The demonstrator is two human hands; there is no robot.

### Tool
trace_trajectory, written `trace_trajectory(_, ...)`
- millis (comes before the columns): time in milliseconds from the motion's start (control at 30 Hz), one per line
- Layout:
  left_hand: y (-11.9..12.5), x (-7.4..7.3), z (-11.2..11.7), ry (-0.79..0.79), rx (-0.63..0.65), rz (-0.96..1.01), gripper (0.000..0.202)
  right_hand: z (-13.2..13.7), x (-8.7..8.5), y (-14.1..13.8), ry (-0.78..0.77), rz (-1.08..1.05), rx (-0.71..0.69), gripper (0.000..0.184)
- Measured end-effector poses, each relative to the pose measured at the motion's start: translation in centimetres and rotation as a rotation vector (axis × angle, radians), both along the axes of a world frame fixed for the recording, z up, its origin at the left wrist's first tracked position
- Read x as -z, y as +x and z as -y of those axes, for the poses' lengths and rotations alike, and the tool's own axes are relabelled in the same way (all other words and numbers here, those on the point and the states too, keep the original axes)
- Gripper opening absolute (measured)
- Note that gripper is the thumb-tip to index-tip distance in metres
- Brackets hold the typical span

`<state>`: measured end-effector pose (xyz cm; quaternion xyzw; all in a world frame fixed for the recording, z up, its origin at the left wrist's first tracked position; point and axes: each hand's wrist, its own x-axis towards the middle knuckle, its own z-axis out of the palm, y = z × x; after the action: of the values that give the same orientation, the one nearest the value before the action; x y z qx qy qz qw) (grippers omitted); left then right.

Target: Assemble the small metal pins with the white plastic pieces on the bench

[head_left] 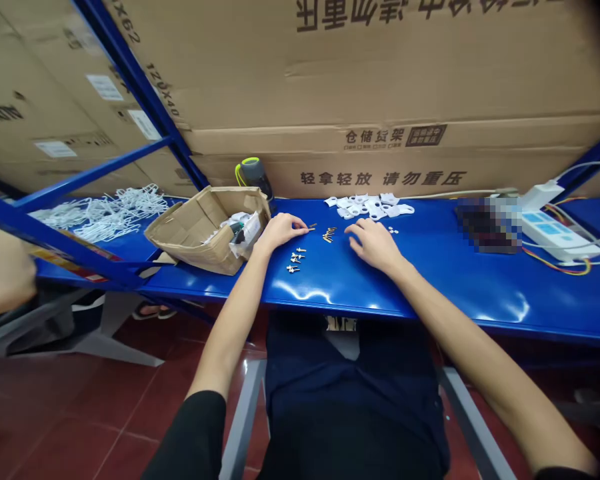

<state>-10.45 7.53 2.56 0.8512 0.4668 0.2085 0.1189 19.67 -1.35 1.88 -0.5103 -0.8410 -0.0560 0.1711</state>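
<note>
The right hand (374,244) is laid open on the blue table (460,287). The left hand (280,231) is beside gold pins (329,235); a hold cannot be told.

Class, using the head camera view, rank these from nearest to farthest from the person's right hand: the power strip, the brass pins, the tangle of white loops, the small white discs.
From the right hand:
1. Small white discs, just beyond the hand.
2. Brass pins, left of the hand.
3. Power strip, well off to the right.
4. Tangle of white loops, far off to the left.
</note>
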Motion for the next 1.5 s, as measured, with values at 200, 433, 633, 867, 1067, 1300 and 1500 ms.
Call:
trace_trajectory(200, 0.9, 0.7, 0.1, 0.111, -0.091, -0.012, 0.031, 1.3, 0.3, -2.1, -0.107, -0.022, -0.436, 0.042)
trace_trajectory(433, 1.2, 0.7, 0.3, 0.135, -0.074, -0.003, 0.027, 2.0, 0.8, -4.6, -0.189, 0.018, -0.606, 0.057)
trace_trajectory(633, 1.3, 0.7, 0.5, 0.169, -0.053, 0.070, 0.026, 1.7, 0.7, -4.8, -0.260, -0.019, -0.644, 0.059)
trace_trajectory(867, 2.2, -0.3, 2.0, 0.059, 0.086, 0.259, 0.038, 0.2, 0.4, -1.0, -0.135, -0.166, -0.543, 0.033)
trace_trajectory(1067, 4.0, -0.1, 2.8, 0.008, 0.372, 0.125, 0.031, -1.0, 1.2, -0.2, -0.050, -0.412, -0.335, 0.021)
trace_trajectory(1300, 4.7, -0.3, 3.4, 0.013, 0.418, 0.154, 0.034, -0.9, 1.5, -0.7, 0.005, -0.502, -0.305, 0.017)
trace_trajectory(1500, 4.6, -0.2, 3.4, 0.020, 0.427, 0.111, 0.033, -1.1, 1.4, -0.7, -0.018, -0.400, -0.318, 0.015)
